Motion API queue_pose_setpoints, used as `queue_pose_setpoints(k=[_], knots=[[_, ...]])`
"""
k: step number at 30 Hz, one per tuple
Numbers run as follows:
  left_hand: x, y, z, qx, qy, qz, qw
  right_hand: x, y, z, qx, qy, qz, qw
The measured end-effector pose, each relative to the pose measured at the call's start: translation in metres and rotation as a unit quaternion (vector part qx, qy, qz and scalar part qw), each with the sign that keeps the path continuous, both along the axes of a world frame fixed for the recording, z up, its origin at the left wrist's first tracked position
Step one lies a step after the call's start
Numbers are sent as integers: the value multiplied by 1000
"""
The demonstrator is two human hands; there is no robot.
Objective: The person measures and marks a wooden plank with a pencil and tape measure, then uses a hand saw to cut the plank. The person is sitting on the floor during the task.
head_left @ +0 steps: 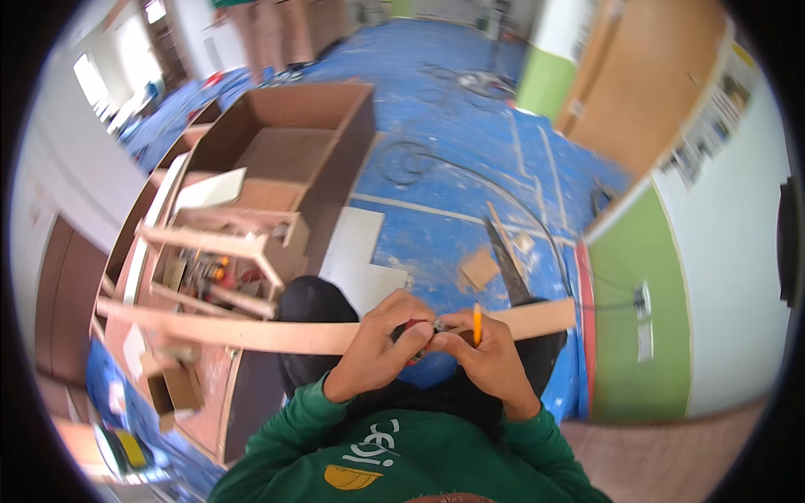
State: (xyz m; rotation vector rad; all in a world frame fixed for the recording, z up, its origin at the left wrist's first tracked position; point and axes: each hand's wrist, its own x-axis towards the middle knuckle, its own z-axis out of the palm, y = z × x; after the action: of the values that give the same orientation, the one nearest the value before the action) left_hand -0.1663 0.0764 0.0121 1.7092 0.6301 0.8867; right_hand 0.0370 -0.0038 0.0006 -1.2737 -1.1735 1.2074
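In front of my lap, my two hands come together around a small red and black tool (412,329) with a metal end. My left hand (379,345) is closed around its body; the fingers cover most of it, so I cannot make out its exact kind. The fingertips of my right hand (490,356) pinch close to the metal end. A yellow pencil (477,323) stands up between the right hand's fingers. Across my knees, behind both hands, lies a long flat wooden strip (243,332), its left part over the cabinet frame.
A brown cabinet carcass (352,138) lies to the left, bearing an open wooden tool box (201,243). A handsaw (506,264) and wood offcuts (480,267) rest on the blue floor sheeting (436,226). A black cable (511,197) runs along the right. Another person (264,38) stands far back.
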Motion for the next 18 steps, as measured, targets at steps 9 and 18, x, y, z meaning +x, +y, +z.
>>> queue_pose_setpoints(k=[9,18], knots=[[20,-22,2,42,145,-26,988,19,-18,2,56,-91,2,994],[-8,-31,18,68,270,94,956,73,-54,4,61,-138,-225,963]])
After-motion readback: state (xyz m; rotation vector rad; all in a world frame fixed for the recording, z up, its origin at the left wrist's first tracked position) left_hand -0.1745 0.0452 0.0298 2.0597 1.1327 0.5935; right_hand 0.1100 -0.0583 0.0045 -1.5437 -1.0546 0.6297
